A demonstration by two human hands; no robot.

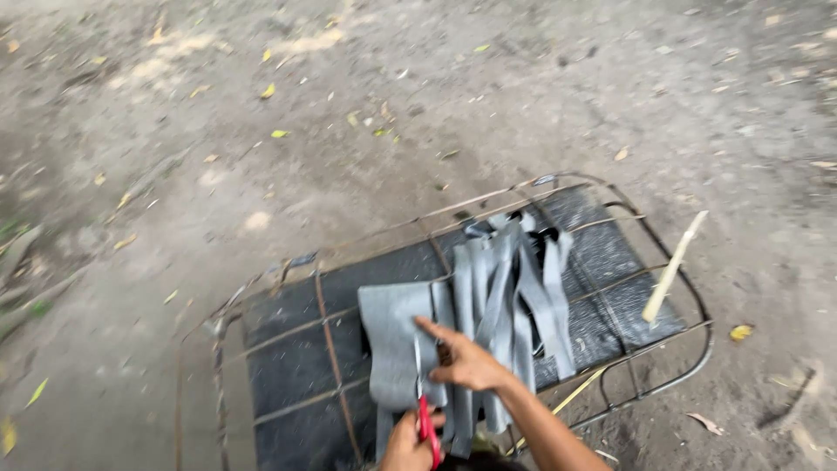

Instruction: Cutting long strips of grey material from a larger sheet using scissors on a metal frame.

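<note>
Red scissors (426, 429), grey strips (504, 288) atop wire frame (331, 340)

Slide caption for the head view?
Right hand steadies grey sheet; left hand cuts with red-handled scissors over rusty frame.

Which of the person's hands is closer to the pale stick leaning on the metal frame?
The right hand. It rests on the grey strips, toward the stick. The left hand, holding the red scissors, sits lower and farther from it.
</note>
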